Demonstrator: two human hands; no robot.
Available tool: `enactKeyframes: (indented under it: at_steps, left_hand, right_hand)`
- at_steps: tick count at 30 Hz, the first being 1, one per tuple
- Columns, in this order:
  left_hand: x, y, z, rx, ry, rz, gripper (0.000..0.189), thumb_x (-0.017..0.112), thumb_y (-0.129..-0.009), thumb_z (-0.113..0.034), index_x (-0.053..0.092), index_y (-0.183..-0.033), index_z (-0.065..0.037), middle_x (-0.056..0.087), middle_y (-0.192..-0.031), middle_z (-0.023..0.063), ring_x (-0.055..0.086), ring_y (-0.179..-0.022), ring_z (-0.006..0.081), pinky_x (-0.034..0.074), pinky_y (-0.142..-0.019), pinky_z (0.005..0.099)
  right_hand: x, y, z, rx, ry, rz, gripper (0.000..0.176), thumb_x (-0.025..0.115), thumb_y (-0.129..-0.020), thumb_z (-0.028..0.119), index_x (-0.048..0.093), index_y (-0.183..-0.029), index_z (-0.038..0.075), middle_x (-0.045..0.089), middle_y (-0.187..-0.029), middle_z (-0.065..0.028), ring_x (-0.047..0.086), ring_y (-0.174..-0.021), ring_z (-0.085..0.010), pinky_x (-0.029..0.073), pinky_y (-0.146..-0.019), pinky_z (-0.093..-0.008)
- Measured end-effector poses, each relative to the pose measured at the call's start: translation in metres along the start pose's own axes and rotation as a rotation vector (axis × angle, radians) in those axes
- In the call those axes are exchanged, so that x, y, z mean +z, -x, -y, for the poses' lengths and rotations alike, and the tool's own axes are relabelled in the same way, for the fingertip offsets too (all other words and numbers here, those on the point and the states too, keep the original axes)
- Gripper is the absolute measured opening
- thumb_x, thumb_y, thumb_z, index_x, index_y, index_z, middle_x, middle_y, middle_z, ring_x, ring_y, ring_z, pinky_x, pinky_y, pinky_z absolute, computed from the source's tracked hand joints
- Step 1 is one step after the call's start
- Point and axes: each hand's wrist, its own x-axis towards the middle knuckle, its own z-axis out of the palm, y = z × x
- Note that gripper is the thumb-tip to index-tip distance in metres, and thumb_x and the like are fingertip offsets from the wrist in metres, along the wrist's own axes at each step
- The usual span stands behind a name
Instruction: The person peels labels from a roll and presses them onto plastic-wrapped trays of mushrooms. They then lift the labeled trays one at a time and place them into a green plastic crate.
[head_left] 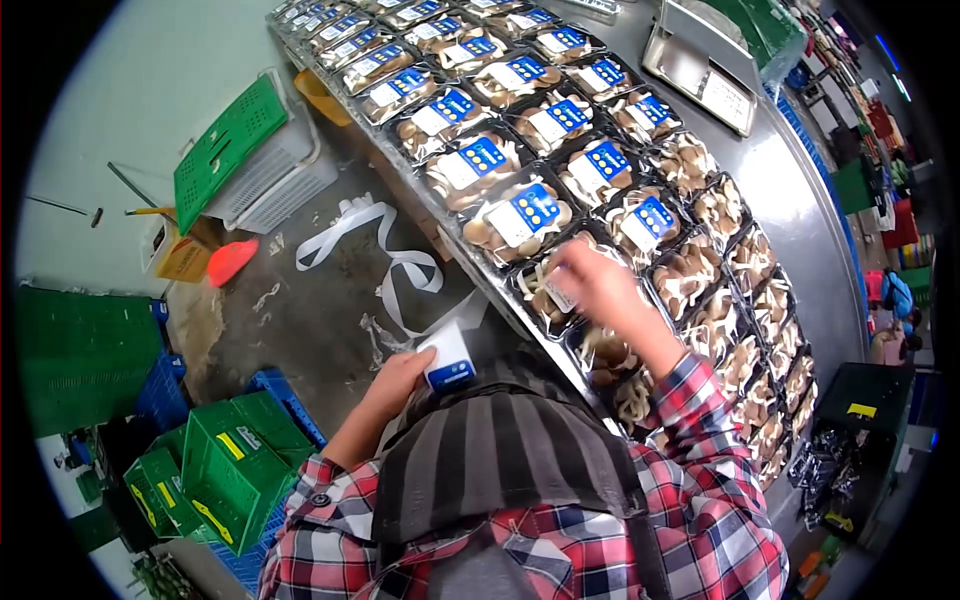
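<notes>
My left hand grips a roll of white-and-blue labels close to my lap. A pale backing strip trails near it in curls down over the floor. Over the near edge of the table, my right hand is at a clear-wrapped tray of mushrooms. Its fingers are bent and smeared by motion; a small pale patch shows beneath them, too blurred to name. Just beyond lies a mushroom tray bearing a blue-and-white label. The trays closer to me and to the right show plain film.
Rows of mushroom trays cover much of the steel table. A scale stands at the far right. On the floor at left are a white basket with a green lid, green crates and a red scoop-like object.
</notes>
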Motion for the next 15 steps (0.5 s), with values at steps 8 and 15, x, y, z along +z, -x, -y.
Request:
enactKeyframes:
  at_steps: [8, 15]
  left_hand:
    - [0.022, 0.013, -0.05, 0.291, -0.511, 0.003, 0.028, 0.052, -0.083, -0.026, 0.061, -0.077, 0.001, 0.057, -0.067, 0.0001, 0.047, -0.061, 0.0079, 0.036, -0.055, 0.0262]
    - [-0.008, -0.045, -0.018, 0.156, 0.23, -0.258, 0.034, 0.046, -0.087, -0.025, 0.057, -0.103, 0.002, 0.063, -0.092, 0.0119, 0.063, -0.078, 0.0226, 0.05, -0.069, 0.0315]
  right_hand:
    - [0.076, 0.002, 0.064, -0.656, 0.025, 0.245, 0.009, 0.051, -0.074, 0.011, 0.05, -0.081, 0.007, 0.052, -0.087, -0.007, 0.052, -0.087, -0.0231, 0.042, -0.073, -0.0339]
    - [-0.004, 0.005, 0.018, -0.505, -0.221, -0.041, 0.009, 0.057, -0.08, 0.006, 0.057, -0.089, 0.006, 0.054, -0.094, -0.0088, 0.052, -0.091, -0.0247, 0.043, -0.078, -0.0329]
